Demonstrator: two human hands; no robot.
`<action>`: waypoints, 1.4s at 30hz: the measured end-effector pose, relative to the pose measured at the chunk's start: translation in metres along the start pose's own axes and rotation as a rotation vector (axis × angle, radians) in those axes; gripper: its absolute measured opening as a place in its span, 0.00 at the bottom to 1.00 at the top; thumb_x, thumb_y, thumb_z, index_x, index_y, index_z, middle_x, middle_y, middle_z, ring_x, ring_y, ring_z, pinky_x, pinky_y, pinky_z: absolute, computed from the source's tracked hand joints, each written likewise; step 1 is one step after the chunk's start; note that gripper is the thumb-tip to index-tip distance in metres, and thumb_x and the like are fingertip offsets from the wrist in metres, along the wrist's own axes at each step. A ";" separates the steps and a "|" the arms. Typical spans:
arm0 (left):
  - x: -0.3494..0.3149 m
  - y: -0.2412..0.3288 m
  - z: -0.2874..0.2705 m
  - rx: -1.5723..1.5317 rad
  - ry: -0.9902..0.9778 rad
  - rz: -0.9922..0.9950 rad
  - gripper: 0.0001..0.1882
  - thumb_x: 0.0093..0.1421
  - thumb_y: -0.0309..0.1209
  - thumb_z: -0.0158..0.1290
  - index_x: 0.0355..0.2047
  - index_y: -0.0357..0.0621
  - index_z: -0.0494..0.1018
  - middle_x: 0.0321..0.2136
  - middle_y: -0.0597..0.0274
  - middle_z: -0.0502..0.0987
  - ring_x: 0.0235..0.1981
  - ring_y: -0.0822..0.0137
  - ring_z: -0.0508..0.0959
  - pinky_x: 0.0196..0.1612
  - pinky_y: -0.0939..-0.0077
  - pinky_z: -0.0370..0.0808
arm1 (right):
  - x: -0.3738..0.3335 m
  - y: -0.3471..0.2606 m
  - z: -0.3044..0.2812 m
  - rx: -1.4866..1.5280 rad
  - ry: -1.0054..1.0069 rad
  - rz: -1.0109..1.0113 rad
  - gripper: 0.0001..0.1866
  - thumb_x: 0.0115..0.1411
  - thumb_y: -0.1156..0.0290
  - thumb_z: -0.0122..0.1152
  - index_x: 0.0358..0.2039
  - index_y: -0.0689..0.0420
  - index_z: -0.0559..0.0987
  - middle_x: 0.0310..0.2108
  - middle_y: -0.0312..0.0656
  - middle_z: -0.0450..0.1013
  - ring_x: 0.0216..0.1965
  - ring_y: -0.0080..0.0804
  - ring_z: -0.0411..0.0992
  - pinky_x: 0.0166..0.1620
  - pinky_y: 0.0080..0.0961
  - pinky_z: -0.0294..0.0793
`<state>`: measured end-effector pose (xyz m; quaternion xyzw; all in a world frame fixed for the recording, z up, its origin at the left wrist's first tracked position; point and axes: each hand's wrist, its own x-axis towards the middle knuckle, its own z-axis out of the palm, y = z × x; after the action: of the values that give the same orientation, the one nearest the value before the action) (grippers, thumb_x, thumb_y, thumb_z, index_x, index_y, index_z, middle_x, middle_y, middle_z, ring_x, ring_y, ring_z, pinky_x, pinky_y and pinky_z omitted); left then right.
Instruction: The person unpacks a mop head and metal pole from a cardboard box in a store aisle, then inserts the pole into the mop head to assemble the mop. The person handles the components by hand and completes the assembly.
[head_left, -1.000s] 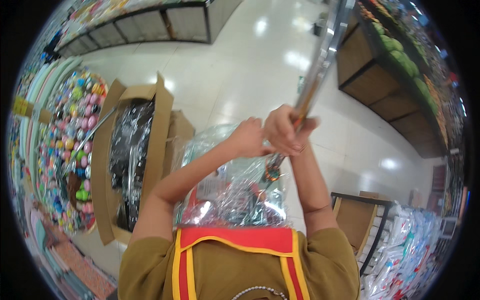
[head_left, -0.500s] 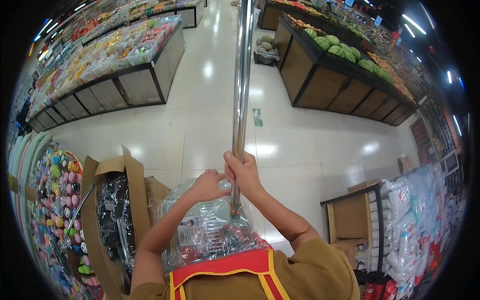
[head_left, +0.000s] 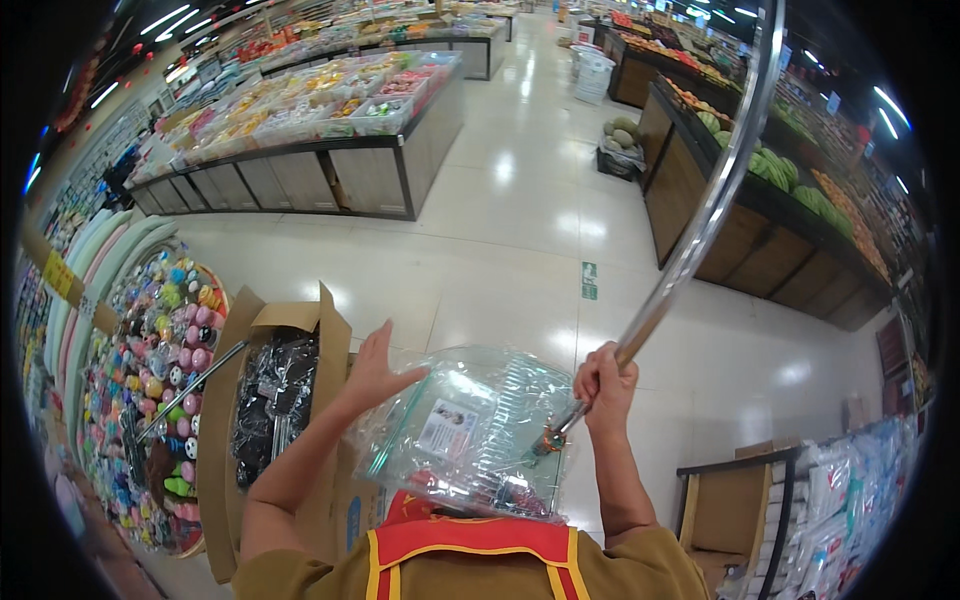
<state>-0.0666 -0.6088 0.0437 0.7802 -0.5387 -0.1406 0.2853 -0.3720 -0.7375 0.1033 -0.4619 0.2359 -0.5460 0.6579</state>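
One worker in a red, yellow-edged vest (head_left: pixel 470 541) stands over a clear-wrapped package (head_left: pixel 500 395) at 12 o'clock, its pale label (head_left: pixel 447 428) face up beneath the plastic. The lower end of a shiny metal pole (head_left: pixel 690 235) shows over the package's right side, banded in orange and green; whether the two touch cannot be told. At 1 o'clock the right hand (head_left: pixel 606 385) is clenched around the pole just above that end. At 11 o'clock the left hand (head_left: pixel 375 380) is free of any grasp, fingers spread and thumb out over the package's upper left corner; contact with the wrap is unclear.

Half a second ago the left hand was beside the right at the pole, which pointed toward 12 o'clock. Now the hands are well apart and the pole slants toward 1, its hold apparently left to the right hand alone and the left available for other work.

At 10 o'clock, an open cardboard box (head_left: pixel 220 430) holds black goods in plastic (head_left: pixel 270 400); past it, a thin metal rod (head_left: pixel 192 392) leans across a display of colorful round toys (head_left: pixel 165 345). White bagged goods (head_left: pixel 830 490) are stacked at 3 o'clock. Beyond the pale floor (head_left: pixel 500 260), a goods stand (head_left: pixel 370 180) occupies 11 o'clock, and watermelons (head_left: pixel 770 168) line a produce stand (head_left: pixel 760 260) at 1.
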 end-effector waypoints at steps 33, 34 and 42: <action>-0.062 0.016 -0.024 -0.758 -0.040 -0.236 0.07 0.58 0.25 0.54 0.36 0.36 0.76 0.30 0.66 0.79 0.30 0.76 0.76 0.35 0.82 0.72 | -0.012 0.077 -0.054 0.179 0.267 0.093 0.22 0.64 0.67 0.43 0.55 0.65 0.64 0.51 0.52 0.69 0.54 0.38 0.67 0.55 0.31 0.67; -0.065 0.019 -0.023 -0.762 -0.006 -0.209 0.07 0.58 0.25 0.54 0.36 0.36 0.76 0.30 0.66 0.79 0.30 0.77 0.76 0.34 0.82 0.72 | -0.012 0.079 -0.052 0.139 0.284 0.096 0.24 0.66 0.63 0.44 0.56 0.67 0.63 0.51 0.54 0.68 0.54 0.39 0.68 0.54 0.34 0.70; -0.090 0.008 0.019 -0.736 0.152 -0.152 0.08 0.59 0.25 0.54 0.38 0.34 0.76 0.29 0.67 0.78 0.27 0.79 0.74 0.32 0.84 0.71 | 0.008 0.101 -0.052 0.151 0.491 0.234 0.22 0.66 0.59 0.49 0.51 0.66 0.67 0.47 0.51 0.71 0.49 0.36 0.71 0.46 0.32 0.76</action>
<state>-0.1175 -0.5336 0.0254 0.6713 -0.3703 -0.2873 0.5742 -0.3617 -0.7652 -0.0068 -0.2353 0.3987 -0.5779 0.6721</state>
